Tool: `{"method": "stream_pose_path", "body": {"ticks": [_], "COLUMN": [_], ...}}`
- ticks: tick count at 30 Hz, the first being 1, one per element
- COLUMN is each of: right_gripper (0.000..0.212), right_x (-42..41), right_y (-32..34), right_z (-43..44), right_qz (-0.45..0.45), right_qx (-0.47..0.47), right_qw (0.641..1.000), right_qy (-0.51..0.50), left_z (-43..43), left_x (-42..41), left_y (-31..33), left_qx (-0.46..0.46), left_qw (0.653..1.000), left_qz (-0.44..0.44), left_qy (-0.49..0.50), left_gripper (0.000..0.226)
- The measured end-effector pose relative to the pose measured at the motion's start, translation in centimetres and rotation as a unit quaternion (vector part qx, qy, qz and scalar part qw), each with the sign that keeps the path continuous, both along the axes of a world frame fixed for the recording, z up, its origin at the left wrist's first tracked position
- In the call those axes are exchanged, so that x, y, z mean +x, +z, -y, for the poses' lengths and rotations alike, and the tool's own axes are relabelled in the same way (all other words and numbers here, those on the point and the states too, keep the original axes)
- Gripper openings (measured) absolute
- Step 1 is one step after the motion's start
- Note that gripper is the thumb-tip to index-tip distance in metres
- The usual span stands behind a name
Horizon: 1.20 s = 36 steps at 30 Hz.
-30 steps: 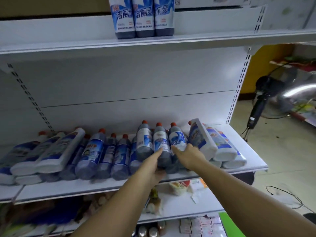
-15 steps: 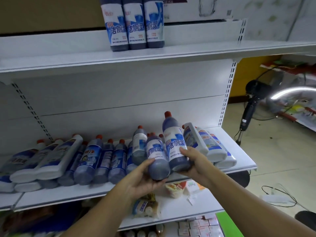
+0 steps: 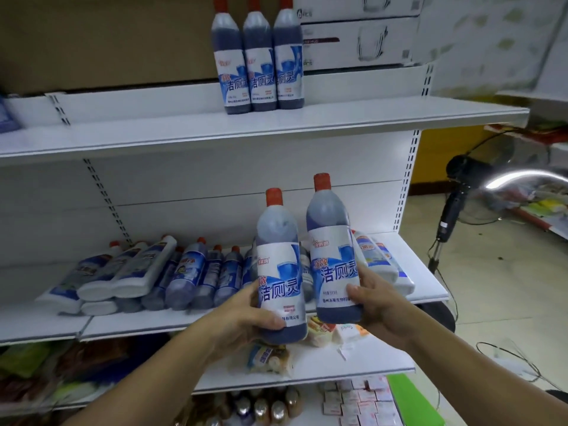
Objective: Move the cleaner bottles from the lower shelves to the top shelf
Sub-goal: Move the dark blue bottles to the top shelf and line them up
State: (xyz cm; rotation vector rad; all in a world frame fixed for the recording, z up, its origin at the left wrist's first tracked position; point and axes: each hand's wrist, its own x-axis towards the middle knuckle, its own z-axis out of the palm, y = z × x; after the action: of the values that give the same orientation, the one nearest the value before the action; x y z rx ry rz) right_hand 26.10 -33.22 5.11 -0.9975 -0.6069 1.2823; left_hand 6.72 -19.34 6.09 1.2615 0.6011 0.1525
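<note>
Lift 2 cleaner bottles to top shelf (image 3: pixel 307 124).
My left hand (image 3: pixel 246 315) and right hand (image 3: pixel 373 302) each wrapped fingers around 1 upright bottle; I judged the free space right of the 3 standing bottles (image 3: pixel 258 56) best.

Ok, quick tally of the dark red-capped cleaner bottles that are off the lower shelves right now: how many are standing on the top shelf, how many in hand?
Standing on the top shelf: 3 bottles
In the left hand: 1 bottle
In the right hand: 1 bottle
Total: 5

Floor fan (image 3: pixel 455 192), white cartons (image 3: pixel 359 29)
</note>
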Motion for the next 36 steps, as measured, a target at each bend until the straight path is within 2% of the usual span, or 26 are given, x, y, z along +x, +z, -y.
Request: {"method": "stream_pose_path", "body": {"ticks": [3,8,11,12,13,15,16,17,19,20,23,26,31,36], "right_gripper": [0.113,0.113,0.114,0.109,0.093,0.039,0.032,0.04,0.072,0.079,0.093,0.106,0.107,0.084], "right_x": [-0.8,-1.3,-0.9,-1.0,-0.7,-0.4,-0.2,0.4,1.3,2.0,4.0,5.5,7.4,9.7], "right_y": [2.1,5.4,6.9,8.0,9.1,12.1,13.7,14.9,17.7,18.9,22.2,24.6,26.7,27.9], "right_z": [0.9,1.0,0.1,-0.3,-0.8,-1.6,-2.2,-3.1,-5.1,-6.2,-9.9,-14.1,-21.1,-26.6], "right_qz": [0.003,0.021,0.037,0.048,0.053,0.035,0.026,0.031,0.079,0.099,0.185,0.242,0.308,0.38], "right_qx": [0.028,0.065,0.092,0.104,0.118,0.142,0.161,0.191,0.225,0.226,0.194,0.178,0.18,0.126], "right_qw": [1.0,0.998,0.995,0.993,0.991,0.989,0.987,0.981,0.97,0.969,0.963,0.954,0.932,0.915], "right_qy": [0.009,0.014,0.012,0.015,0.018,-0.004,-0.006,0.014,0.037,0.032,0.001,-0.02,-0.056,-0.045], "left_z": [0.7,0.7,0.2,-0.2,-0.7,-2.6,-4.0,-4.9,-6.9,-8.3,-12.7,-16.5,-22.3,-27.2], "left_x": [-1.4,-2.8,-2.8,-2.8,-2.9,-3.0,-2.8,-2.6,-1.8,-1.4,0.1,2.0,5.6,8.3], "left_y": [2.2,5.3,7.5,8.4,9.5,11.8,13.2,14.9,17.8,18.9,22.4,25.0,25.8,25.3], "left_qx": [0.03,0.053,0.08,0.086,0.09,0.092,0.1,0.119,0.167,0.183,0.277,0.313,0.34,0.387], "left_qw": [0.999,0.996,0.991,0.987,0.984,0.977,0.971,0.962,0.939,0.936,0.937,0.931,0.926,0.915], "left_qz": [0.016,0.067,0.11,0.13,0.149,0.188,0.207,0.227,0.266,0.272,0.207,0.188,0.166,0.115], "left_qy": [-0.001,-0.004,-0.012,-0.022,-0.033,-0.048,-0.06,-0.097,-0.141,-0.13,-0.037,-0.022,-0.002,0.014], "left_gripper": [0.088,0.116,0.104,0.094,0.087,0.086,0.088,0.087,0.074,0.076,0.091,0.093,0.082,0.066]}}
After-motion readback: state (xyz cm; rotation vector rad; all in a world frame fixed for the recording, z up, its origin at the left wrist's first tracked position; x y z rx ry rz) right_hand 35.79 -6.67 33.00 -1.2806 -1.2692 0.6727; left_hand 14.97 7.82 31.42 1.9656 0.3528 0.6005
